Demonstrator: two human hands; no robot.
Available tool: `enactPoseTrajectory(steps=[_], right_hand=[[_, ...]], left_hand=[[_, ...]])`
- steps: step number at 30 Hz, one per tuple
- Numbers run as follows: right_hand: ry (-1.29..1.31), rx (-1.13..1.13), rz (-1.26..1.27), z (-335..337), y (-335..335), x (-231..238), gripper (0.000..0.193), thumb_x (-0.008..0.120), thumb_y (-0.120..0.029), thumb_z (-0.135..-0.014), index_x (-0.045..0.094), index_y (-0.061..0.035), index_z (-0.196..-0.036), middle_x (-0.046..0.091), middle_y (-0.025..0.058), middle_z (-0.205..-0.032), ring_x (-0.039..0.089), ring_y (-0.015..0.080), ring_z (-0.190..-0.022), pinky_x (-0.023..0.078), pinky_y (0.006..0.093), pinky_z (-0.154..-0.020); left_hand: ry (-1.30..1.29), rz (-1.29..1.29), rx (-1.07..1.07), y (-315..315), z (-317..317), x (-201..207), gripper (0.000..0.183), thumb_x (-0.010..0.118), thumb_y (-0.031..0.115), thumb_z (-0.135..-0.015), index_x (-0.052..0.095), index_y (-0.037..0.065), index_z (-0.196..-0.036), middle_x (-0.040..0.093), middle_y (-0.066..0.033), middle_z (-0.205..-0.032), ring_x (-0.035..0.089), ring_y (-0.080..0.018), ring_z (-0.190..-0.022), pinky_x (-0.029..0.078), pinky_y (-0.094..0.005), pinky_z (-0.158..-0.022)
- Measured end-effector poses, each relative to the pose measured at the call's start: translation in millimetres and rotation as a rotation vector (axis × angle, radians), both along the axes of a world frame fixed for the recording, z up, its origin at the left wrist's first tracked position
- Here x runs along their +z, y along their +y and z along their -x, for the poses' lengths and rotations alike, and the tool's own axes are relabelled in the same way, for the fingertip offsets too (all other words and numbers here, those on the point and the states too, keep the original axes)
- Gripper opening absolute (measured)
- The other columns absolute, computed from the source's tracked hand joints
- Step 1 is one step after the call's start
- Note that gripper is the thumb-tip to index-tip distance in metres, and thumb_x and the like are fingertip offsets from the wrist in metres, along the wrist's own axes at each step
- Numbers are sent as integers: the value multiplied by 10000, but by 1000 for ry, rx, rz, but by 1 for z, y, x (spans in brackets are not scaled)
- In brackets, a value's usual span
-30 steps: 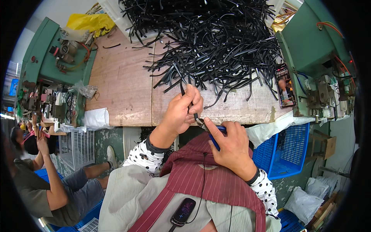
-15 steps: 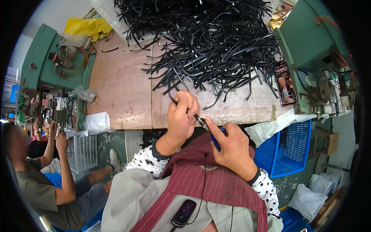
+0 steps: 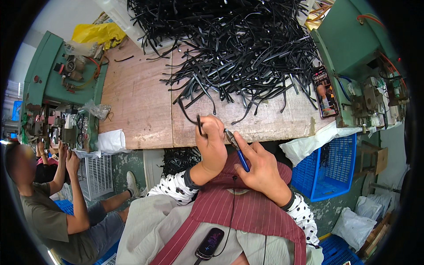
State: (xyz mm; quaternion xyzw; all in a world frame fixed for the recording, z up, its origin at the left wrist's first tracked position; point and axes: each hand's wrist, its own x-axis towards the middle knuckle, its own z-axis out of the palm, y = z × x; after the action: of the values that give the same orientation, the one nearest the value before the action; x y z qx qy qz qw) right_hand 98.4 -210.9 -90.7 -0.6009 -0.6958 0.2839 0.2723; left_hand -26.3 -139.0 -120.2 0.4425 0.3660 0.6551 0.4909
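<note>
My left hand [image 3: 212,143] is closed around a slim black eyeglass temple [image 3: 199,126], whose curved end sticks out on the left of the fingers. The rest of that temple is hidden in the grip. Against my right palm, my right hand [image 3: 261,170] grips pliers with blue handles [image 3: 240,158]. Their metal jaws point up and left, close to the left fingertips; whether they touch the temple I cannot tell. Both hands are at the table's near edge, just short of a big heap of black eyeglass temples [image 3: 243,66].
The wooden table [image 3: 137,97] stands between two green machines [image 3: 73,90]. At the table's right lies a phone-like case [image 3: 326,93]. Below right is a blue crate [image 3: 329,172], below left a white crate [image 3: 98,174]. Another person [image 3: 48,212] works at the left machine.
My left hand has turned and shifted slightly right, and the temple's curved end now shows beside it. The pliers in my right hand have swung more upright.
</note>
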Motion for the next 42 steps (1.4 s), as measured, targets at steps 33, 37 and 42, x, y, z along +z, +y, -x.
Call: enactPoseTrajectory(steps=[33,37,42], right_hand=[[134,-72,108,-6,-8,-37,814,734,-147,-725,376,-181,-1456,515,144,-750,561,314,-643,481,410,-636],[126,-54,155,-4,-10,-32,811,732,-148,-727,377,-182,-1455,517,145,-757,564,316,-653,483,408,-638],[134,-74,191,-8,-8,-28,814,740,-159,-724,379,-179,-1454,516,140,-771,563,315,-667,488,402,-646]], left_hand=[[1040,-770,106,118,69,-12,222,688,-28,-668,634,56,-866,666,-69,-874,616,-251,-757,489,-337,-604],[919,-527,192,128,51,-20,198,634,-13,-826,609,36,-1016,670,-104,-867,625,-275,-736,499,-322,-620],[449,-239,88,85,48,-11,237,533,12,-901,581,26,-1132,565,-53,-776,527,-142,-673,458,-246,-673]])
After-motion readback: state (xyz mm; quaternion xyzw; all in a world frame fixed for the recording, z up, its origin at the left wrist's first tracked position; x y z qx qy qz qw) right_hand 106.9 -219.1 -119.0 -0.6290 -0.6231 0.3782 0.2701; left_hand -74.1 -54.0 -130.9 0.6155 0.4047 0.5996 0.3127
